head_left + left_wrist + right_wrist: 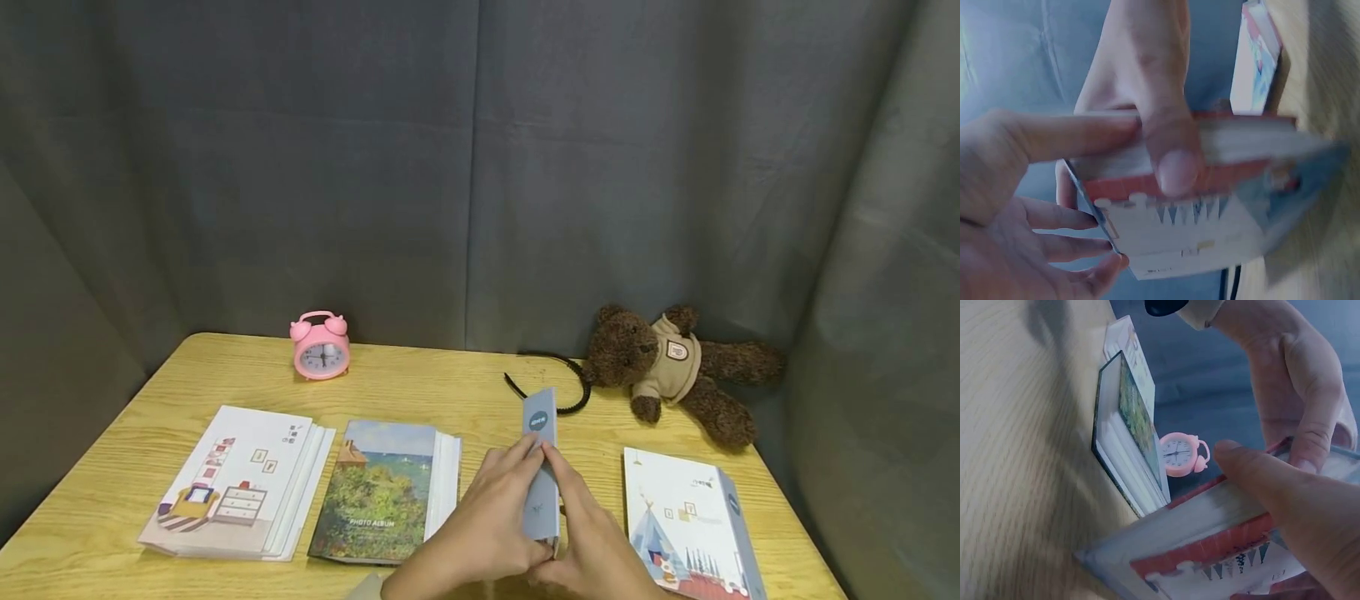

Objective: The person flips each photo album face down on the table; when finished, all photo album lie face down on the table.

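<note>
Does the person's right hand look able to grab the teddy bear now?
Probably not: the right hand grips a blue-spined album, though nothing seems to block its way to the teddy bear.

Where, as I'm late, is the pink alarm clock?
Head view: the pink clock stands back left on the yellow wooden table, beyond and left of the landscape-covered album.

Landscape album: we read "PHOTO ALBUM" in white capitals on its cover.
Held album: we see characters in a dark oval on its spine, too small to read.
Left white album, right white album: we find small, illegible cover lettering.
Pink clock: we cannot read its dial numerals surely.
Bear's shirt patch: mark unclear to us.
</note>
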